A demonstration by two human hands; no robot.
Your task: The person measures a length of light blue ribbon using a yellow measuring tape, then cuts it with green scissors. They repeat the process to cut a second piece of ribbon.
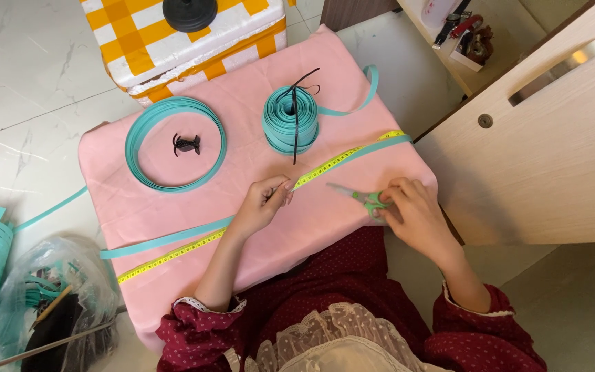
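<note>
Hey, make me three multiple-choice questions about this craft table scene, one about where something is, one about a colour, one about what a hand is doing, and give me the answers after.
1. Where does the small black clip lie?
A. Inside the flat teal strap coil
B. On top of the tight teal roll
C. Under the measuring tape

2. What colour is the cloth covering the table?
A. White
B. Pink
C. Blue

3. What is the right hand doing?
A. Resting flat and empty
B. Lifting the tight roll
C. Holding green-handled scissors

Answers:
1. A, the clip sits in the open middle of the flat coil.
2. B, the surface under everything is plain pink.
3. C, its fingers are on the scissor handles, blades pointing toward the left hand, which pinches the yellow tape and strap.
</note>
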